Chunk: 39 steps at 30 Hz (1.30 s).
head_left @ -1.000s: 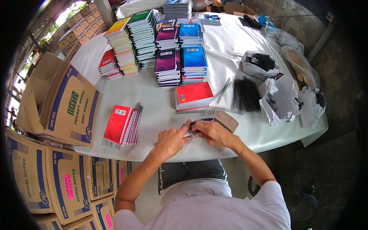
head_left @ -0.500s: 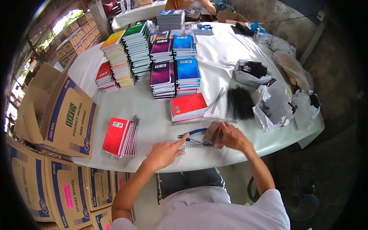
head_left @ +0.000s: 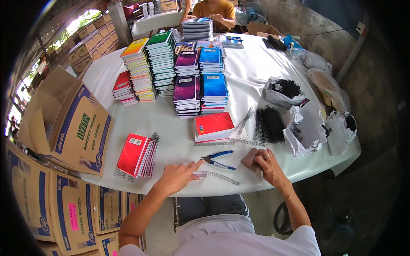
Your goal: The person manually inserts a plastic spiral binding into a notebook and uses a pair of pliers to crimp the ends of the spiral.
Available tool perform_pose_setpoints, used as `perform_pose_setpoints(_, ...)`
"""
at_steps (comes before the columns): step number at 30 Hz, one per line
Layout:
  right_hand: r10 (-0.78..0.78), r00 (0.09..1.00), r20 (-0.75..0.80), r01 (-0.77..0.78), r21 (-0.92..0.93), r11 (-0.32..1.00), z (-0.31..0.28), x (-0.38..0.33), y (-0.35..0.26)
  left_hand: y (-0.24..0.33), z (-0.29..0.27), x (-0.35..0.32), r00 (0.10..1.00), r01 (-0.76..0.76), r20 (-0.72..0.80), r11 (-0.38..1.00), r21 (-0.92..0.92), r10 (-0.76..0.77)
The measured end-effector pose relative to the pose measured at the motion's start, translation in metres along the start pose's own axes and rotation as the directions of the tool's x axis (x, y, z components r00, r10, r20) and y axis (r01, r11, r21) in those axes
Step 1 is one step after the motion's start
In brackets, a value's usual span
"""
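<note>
My left hand (head_left: pixel 177 177) lies low over the table with its index finger stretched toward the tip of the blue-handled pliers (head_left: pixel 220 160). By its fingertips is a narrow white piece with a wire spiral coil (head_left: pixel 224 178) running out to the right; the hand partly covers it. My right hand (head_left: pixel 271 166) grips a small brown block-like pad (head_left: pixel 249 159), slightly blurred, right of the pliers. Beyond them lies a stack of red notebooks (head_left: pixel 213 124), with loose coils (head_left: pixel 243 121) beside it. Left of my hands sit red notebooks with coils through their edges (head_left: pixel 134 154).
Tall stacks of yellow (head_left: pixel 141 68), green (head_left: pixel 160 59), purple (head_left: pixel 185 89) and blue notebooks (head_left: pixel 215 87) stand farther back. An open carton (head_left: pixel 81 128) is at left. Torn white wrappers (head_left: pixel 303 132) and black coil bundles (head_left: pixel 269 123) lie right. A person (head_left: pixel 218 13) sits across the table.
My right hand has drawn the brown pad rightward and nearer, off the pliers, which now lie uncovered. The left hand has shifted slightly left. The view has tilted up a little.
</note>
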State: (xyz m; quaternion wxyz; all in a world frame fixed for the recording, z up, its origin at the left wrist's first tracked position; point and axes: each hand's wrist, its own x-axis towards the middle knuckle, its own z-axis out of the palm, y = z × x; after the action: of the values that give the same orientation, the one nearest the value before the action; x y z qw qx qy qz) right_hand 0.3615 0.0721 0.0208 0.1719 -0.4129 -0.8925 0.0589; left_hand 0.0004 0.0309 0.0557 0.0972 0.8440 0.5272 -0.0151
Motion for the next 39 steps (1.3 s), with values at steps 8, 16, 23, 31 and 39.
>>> perform_pose_setpoints(8,0.108,0.980,0.165,-0.141,0.204,0.969,-0.014,0.000,-0.011,-0.020,0.010,-0.007,0.981,-0.173,0.069,0.975,-0.138,0.184)
perform_pose_setpoints(16,-0.300,0.937,0.181,-0.022,0.885,0.464,-0.031,0.087,-0.027,-0.023,0.010,-0.006,1.000,-0.024,-0.019,0.999,-0.047,0.024)
perform_pose_setpoints(23,-0.522,0.774,0.358,-0.173,0.913,0.370,0.008,0.125,-0.055,-0.022,0.020,-0.007,0.984,-0.073,-0.168,0.997,-0.039,0.065)
perform_pose_setpoints(31,-0.542,0.764,0.349,-0.175,0.921,0.347,0.023,0.138,-0.052,-0.023,0.003,0.000,0.996,-0.029,-0.081,0.995,-0.094,0.022)
perform_pose_setpoints(39,-0.510,0.779,0.365,-0.220,0.921,0.322,0.027,0.141,-0.048,-0.029,0.009,0.002,0.992,0.023,-0.118,0.989,-0.146,-0.040)
